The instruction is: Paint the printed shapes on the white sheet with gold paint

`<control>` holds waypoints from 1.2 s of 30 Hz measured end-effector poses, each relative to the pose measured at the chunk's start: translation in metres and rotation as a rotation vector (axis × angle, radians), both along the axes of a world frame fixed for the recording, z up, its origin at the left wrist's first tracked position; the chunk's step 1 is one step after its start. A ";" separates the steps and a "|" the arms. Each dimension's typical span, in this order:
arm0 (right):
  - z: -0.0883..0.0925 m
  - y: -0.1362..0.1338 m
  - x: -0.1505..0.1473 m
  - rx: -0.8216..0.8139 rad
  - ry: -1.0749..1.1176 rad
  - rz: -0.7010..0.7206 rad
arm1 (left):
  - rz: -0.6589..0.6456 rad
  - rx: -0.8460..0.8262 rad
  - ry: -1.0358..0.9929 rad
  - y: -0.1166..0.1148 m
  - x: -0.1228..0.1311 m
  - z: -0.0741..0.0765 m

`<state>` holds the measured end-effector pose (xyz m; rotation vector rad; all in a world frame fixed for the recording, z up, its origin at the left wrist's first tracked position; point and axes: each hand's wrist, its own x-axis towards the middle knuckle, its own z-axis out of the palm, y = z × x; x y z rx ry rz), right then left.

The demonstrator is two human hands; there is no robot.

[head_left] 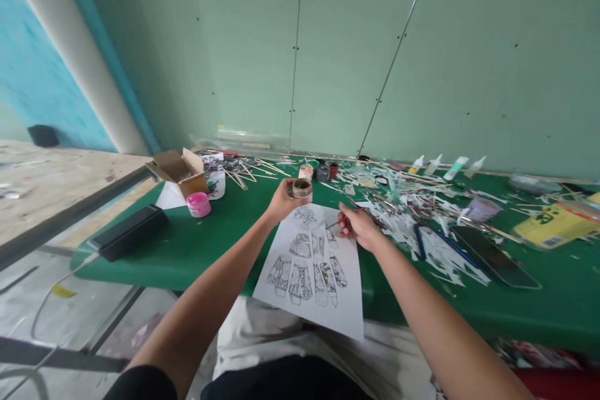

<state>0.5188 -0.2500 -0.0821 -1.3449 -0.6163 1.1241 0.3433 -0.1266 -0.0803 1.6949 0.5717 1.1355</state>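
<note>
A white sheet with printed line drawings lies at the table's front edge, some of its shapes coloured brown. At its top edge my left hand is closed around a small open jar of dark paint. Over the sheet's upper right, my right hand pinches a thin paintbrush, its tip pointing left toward the paper. Just behind the held jar are a jar of peach paint, a dark grey jar and a dark red jar.
On the left are a pink jar, an open cardboard box and a black oblong case. Paper scraps cover the right side, with a phone, a yellow container and glue bottles. A green wall stands behind.
</note>
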 end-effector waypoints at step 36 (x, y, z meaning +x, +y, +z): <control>-0.002 0.020 -0.031 0.621 -0.260 -0.198 | 0.155 0.321 0.369 -0.010 -0.025 -0.014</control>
